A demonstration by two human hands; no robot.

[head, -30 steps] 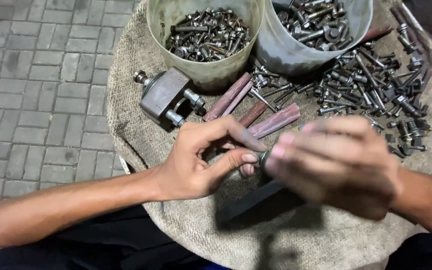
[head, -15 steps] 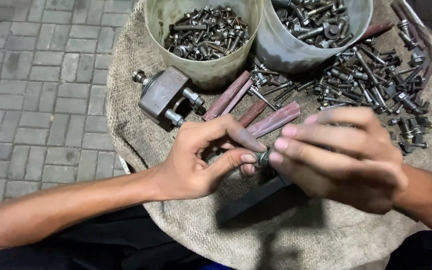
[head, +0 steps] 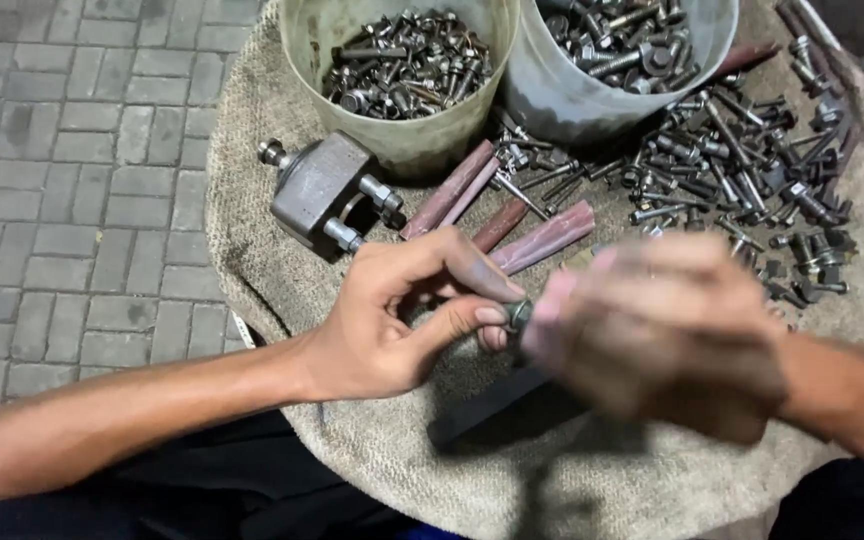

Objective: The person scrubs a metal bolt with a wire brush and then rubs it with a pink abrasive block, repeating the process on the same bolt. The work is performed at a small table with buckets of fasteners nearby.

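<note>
Pinched between the thumb and fingers of the left hand (head: 392,320) is a small grey metal bolt with a nut (head: 518,314), held just above the brown sackcloth-covered round table (head: 352,450). Compared with half a second ago, the right hand (head: 667,335) is now badly blurred, so quick movement at the bolt is likely, perhaps twisting. Its fingers are curled close against the bolt, but whether anything is gripped cannot be told. Nearby, the loose pile of dark bolts (head: 742,170) and the two round buckets of bolts (head: 402,70) are unchanged.
</note>
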